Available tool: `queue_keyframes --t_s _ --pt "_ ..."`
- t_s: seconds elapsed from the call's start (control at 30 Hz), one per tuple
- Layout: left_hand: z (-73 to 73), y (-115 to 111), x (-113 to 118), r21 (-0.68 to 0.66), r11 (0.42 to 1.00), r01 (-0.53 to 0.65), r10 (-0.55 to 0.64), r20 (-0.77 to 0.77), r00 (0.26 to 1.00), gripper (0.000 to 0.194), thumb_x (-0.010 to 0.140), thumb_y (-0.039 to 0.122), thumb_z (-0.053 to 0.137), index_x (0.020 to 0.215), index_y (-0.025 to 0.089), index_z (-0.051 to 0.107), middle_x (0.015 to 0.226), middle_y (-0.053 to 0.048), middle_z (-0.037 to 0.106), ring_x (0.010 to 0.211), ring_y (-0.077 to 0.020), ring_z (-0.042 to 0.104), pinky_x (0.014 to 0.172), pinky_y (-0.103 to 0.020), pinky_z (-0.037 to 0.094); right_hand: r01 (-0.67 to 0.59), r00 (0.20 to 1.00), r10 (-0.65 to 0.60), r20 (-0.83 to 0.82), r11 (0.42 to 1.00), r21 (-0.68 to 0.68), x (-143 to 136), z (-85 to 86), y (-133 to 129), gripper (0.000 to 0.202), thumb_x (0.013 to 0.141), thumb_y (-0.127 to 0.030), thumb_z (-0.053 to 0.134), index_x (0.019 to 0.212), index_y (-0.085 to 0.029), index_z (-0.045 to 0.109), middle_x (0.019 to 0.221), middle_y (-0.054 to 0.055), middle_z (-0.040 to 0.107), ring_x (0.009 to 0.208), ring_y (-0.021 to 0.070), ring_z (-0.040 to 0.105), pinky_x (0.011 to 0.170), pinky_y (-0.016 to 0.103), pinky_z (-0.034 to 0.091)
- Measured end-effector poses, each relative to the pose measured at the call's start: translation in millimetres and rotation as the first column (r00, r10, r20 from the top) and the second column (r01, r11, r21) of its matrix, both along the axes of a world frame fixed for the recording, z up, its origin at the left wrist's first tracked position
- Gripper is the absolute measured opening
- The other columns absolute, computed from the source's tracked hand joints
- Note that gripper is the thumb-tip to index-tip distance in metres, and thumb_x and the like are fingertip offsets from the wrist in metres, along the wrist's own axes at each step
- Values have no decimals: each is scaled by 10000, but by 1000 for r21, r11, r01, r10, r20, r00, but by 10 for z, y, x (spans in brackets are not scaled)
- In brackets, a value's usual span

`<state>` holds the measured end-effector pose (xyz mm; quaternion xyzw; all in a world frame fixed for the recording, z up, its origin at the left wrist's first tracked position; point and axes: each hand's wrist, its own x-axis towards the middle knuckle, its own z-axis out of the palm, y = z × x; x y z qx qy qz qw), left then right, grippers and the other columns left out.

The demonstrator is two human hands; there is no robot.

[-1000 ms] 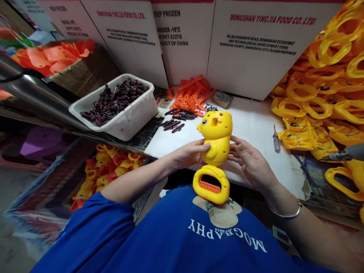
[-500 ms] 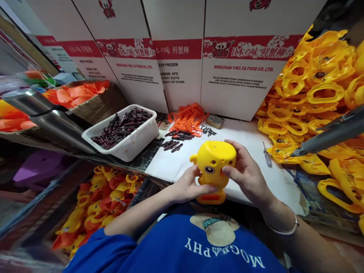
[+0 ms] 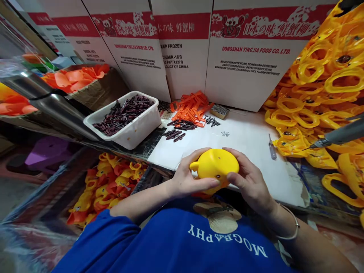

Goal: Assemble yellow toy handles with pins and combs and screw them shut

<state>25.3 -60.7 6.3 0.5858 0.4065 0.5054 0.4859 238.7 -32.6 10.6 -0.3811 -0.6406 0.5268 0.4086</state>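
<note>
Both hands hold a yellow plastic duck toy point(image 3: 217, 163) just above the front edge of the white work surface. My left hand point(image 3: 190, 176) grips its left side, thumb across the lower front. On the right side, my right hand point(image 3: 250, 178) is wrapped round the toy with its thumb on the front. The toy's rounded top faces up at me, showing small holes; its lower part is mostly hidden. Beyond it lie dark maroon small parts point(image 3: 174, 134), orange plastic pieces point(image 3: 192, 108) and loose screws point(image 3: 212, 121).
A white tub point(image 3: 133, 136) of maroon parts stands left. A screwdriver point(image 3: 272, 148) lies to the right, near a powered driver point(image 3: 338, 136) and piled yellow shells point(image 3: 298, 113). Cardboard cartons point(image 3: 241, 83) wall the back. Below left, a crate holds duck toys point(image 3: 108, 185).
The duck toy has been tipped so its top faces me more and its eye no longer shows. Both hands keep their hold. The camera view has tilted downward a little.
</note>
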Motion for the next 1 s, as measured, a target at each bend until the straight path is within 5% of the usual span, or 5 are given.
queue_keyframes --t_s 0.23,0.47,0.77,0.87,1.0 --pt "55 545 109 -181 984 -9 57 261 964 606 715 566 869 1125 149 710 1039 -74 773 938 -219 716 840 -311 563 -83 997 82 -9 995 -49 71 -15 449 845 828 -745 707 1517 -293 524 1588 83 555 1424 314 567 1141 445 535" --pt "49 773 140 -207 975 -77 162 437 884 495 761 520 855 1075 163 719 1067 -78 784 992 -227 731 815 -309 561 -175 952 204 230 975 -139 145 -330 145 472 947 -527 679 1311 -228 704 1266 95 777 1135 283 746 1007 439 612" --pt "-86 880 161 -236 971 -30 136 448 884 591 767 642 810 1159 215 694 1198 -71 759 1194 -292 694 879 -340 555 -118 938 131 321 991 -58 149 -452 149 382 938 -508 659 1136 -196 756 1098 86 812 994 264 755 919 410 606" --pt "-151 814 93 -172 985 24 41 368 929 708 780 722 756 1302 258 640 1333 -95 700 1265 -302 660 923 -366 557 -45 968 59 243 997 -62 180 -462 175 413 902 -539 704 1141 -206 758 1115 82 815 1019 267 754 940 414 605" --pt "-226 545 11 -111 985 135 -144 -73 987 738 805 640 770 1373 198 606 1240 -125 721 1052 -251 705 902 -359 560 66 995 -59 76 993 -102 230 -449 185 430 839 -569 780 1121 -246 760 1124 61 819 1050 273 760 953 419 621"
